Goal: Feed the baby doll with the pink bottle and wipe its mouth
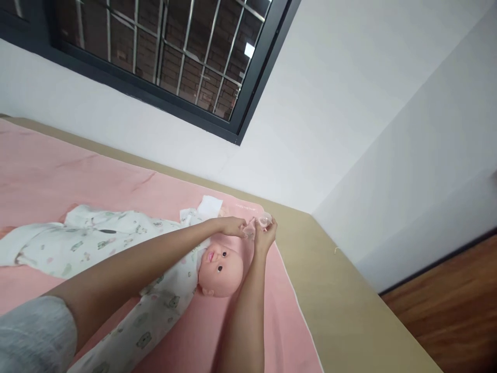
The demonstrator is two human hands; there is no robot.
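My left hand (234,226) reaches across the baby doll's body, fingers pinched on a small clear plastic piece with a pink part (250,228). Close beside it, my right hand (266,237) is closed round the same clear item, whose rounded end (265,219) shows above the fingers. Its exact kind is too small to make out. Just below both hands lies the doll's bald head (223,272), face up. The doll wears a white printed outfit (128,230), partly hidden by my left forearm.
A pink mat (287,316) lies under the doll on a tan surface (330,290). A white piece (209,205) sits by the doll's far arm. White walls and a dark-framed barred window (248,114) rise behind. Brown wood (454,295) shows at the right.
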